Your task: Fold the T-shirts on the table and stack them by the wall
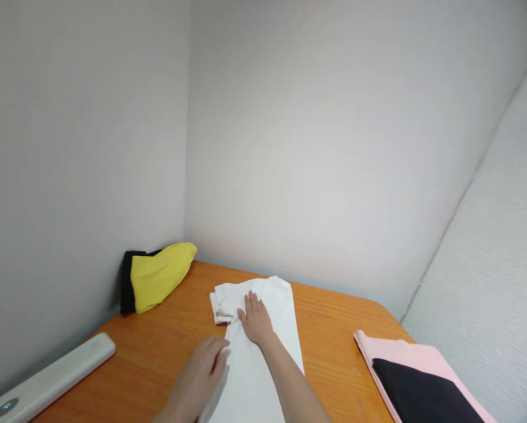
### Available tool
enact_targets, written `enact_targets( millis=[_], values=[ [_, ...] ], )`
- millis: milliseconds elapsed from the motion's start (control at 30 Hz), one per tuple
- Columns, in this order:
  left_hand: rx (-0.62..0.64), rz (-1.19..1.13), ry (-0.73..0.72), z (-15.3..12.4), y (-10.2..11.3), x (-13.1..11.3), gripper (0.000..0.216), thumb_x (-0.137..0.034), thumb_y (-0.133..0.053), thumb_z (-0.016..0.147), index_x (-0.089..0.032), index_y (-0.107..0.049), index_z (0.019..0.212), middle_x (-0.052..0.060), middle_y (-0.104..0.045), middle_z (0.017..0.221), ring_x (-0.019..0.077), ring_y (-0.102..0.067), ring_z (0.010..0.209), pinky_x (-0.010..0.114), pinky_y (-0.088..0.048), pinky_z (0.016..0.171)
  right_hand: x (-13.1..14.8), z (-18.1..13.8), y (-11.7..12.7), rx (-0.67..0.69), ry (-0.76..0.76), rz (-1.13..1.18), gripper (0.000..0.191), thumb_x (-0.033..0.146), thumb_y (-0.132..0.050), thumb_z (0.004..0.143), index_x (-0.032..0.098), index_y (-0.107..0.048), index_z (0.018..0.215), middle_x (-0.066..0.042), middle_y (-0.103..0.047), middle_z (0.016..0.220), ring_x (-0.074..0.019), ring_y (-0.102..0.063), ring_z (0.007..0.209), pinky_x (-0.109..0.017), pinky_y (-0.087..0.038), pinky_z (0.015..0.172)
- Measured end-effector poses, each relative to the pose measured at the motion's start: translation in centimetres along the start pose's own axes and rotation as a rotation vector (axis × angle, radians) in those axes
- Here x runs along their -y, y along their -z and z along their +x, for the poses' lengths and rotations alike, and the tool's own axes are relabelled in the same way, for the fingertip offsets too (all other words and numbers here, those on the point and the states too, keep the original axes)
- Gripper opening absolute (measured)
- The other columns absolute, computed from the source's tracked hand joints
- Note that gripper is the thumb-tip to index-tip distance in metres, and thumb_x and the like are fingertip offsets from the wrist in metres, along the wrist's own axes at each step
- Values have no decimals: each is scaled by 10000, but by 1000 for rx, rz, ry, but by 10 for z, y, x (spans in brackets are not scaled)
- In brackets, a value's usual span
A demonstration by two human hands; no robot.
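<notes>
Plainly, pale walls [307, 129] stood behind everything, meeting in a corner, and below them spread the orange-brown wooden surface [334, 329]. The white cloth [249, 370] lay lengthwise along the middle of that surface, its far end toward the back edge and a short flap bunched at its far left corner. To the right, near the front, lay a folded pink cloth [404, 349] with a folded black cloth [422, 393] on top. A long white bar [60, 376] lay slantwise at the left, and beyond it a yellow-and-black cloth [161, 276] leaned against the left wall.

The right forearm [289, 382] reached in from the lower right, slanting forward and leftward over the white cloth. At its end the right hand [257, 320] rested palm down on the fabric, fingers extended away from the body, thumb held out to the left. The left hand [204, 367], slightly blurred, came from the lower left with its back uppermost, fingers bent rightward at the cloth's left edge, the thumb curving toward them; whether they pinched the edge, I could not tell.
</notes>
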State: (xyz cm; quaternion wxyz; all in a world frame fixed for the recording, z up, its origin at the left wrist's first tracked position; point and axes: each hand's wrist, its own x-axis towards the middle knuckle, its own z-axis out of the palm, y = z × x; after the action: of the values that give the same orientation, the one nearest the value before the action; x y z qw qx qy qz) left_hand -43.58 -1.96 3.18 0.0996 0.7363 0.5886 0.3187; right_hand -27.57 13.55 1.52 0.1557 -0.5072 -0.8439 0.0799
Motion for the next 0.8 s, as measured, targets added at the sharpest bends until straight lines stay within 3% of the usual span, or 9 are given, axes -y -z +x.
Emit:
enact_targets(
  millis=[133,300,500,700,800],
  values=[
    [-45,102,217,67,22,48,289,-266,-372,926,-182,-630,1026,84,-698,1073,193,-631,1015,294,-458,899,-3,-2,-9,-96,25,-19,597,439,-286,1001,71,-334,1470,-142,-210,1558,-262,-156,1450,-443,-165,1173],
    [-52,191,361,127,11,99,243,-200,-430,870,-133,-648,953,135,-711,1016,230,-647,963,307,-448,845,0,-3,-7,-311,82,-17,441,361,-419,972,123,-520,1329,-146,-408,1472,-279,-294,1397,-455,-230,1143],
    [-88,249,408,153,-9,109,230,-229,-471,847,-124,-670,898,174,-701,1002,302,-629,976,388,-425,867,18,-4,7,-504,133,74,153,234,-572,896,213,-620,1039,-78,-607,1068,-250,-526,1040,-433,-414,914],
    [-92,221,414,164,-15,118,210,-278,-452,871,-165,-624,828,154,-702,956,297,-633,951,382,-429,834,34,-4,5,-473,242,141,231,278,-739,768,227,-627,963,-49,-575,942,-248,-499,929,-412,-400,810],
    [-88,162,415,171,-18,124,209,-297,-411,897,-188,-585,859,116,-709,923,259,-653,906,336,-448,762,35,-2,1,-426,272,157,137,178,-695,782,221,-619,887,-33,-571,895,-226,-500,901,-379,-387,783]
  ],
)
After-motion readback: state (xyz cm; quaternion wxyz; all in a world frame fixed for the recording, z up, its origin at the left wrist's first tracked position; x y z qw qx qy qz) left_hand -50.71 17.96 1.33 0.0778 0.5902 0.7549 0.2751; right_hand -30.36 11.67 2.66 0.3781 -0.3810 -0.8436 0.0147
